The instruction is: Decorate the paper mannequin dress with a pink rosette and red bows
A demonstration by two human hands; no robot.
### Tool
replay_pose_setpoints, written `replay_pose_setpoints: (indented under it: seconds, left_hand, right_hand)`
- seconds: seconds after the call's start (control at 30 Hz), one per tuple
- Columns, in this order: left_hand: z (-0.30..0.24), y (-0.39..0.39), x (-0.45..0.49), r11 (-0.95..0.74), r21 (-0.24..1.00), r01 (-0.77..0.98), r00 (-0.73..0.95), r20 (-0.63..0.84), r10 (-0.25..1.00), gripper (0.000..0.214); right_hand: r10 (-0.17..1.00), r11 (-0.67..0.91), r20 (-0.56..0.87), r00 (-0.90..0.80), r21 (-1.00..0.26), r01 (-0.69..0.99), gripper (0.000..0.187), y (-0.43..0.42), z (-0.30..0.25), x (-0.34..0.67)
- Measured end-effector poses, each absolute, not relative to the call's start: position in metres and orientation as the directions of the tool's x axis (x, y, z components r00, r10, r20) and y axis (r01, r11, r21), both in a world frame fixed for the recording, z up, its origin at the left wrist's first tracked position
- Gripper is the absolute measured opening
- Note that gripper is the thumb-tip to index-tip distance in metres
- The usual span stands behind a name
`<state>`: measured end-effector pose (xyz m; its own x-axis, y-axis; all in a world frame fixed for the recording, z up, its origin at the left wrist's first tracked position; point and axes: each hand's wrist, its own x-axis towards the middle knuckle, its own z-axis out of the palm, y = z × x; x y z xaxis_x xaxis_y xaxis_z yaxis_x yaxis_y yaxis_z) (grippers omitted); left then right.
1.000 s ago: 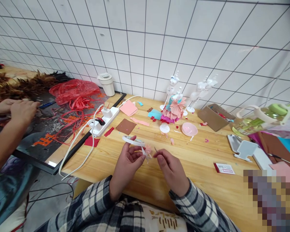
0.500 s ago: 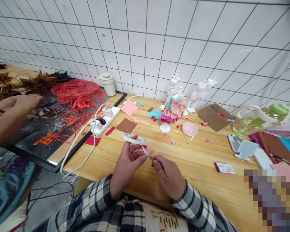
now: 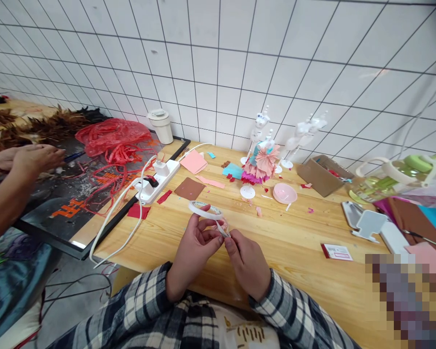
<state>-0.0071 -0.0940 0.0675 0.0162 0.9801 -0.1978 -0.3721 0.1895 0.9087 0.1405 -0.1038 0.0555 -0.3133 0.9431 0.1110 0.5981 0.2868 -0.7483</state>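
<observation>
My left hand [image 3: 196,245] is closed around a narrow roll of white tape [image 3: 205,211], held tilted above the near part of the wooden table. A short strip of tape [image 3: 222,229] runs down from the roll to the fingertips of both hands. My right hand [image 3: 247,261] pinches at the end of that strip, its thumb and forefinger touching the left fingertips. Whether it grips anything besides the tape is hidden. Partly behind the strip shows a small pleated pink paper piece [image 3: 224,223].
A small dress form in pleated paper [image 3: 259,167] stands at the back, near bare white forms [image 3: 300,135]. Around lie a pink dish [image 3: 285,193], brown paper [image 3: 189,188], a power strip [image 3: 163,182] and a cardboard box [image 3: 321,177]. Another person's hands [image 3: 36,160] are at left.
My right hand has moved left, closing up against my left fingertips. The tape roll has shifted slightly right, and the strip between the hands looks shorter. The other person's hands have lowered a little.
</observation>
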Motion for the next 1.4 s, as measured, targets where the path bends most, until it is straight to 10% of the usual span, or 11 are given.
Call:
replay_pose_setpoints:
  seconds: [1.1,1.4]
  left_hand:
    - [0.068,-0.091,-0.010,0.192,0.913,-0.359,0.010,-0.202,0.979,0.079]
    - [0.061,-0.090,-0.016,0.207,0.898,-0.388,0.042,-0.207,0.977,0.081]
  right_hand:
    - [0.951,0.056,-0.059,-0.303,-0.932,0.358,0.040,-0.095,0.045,0.143]
    - [0.943,0.093,-0.134,-0.305,-0.774,0.627,0.036,-0.083,0.052,0.177]
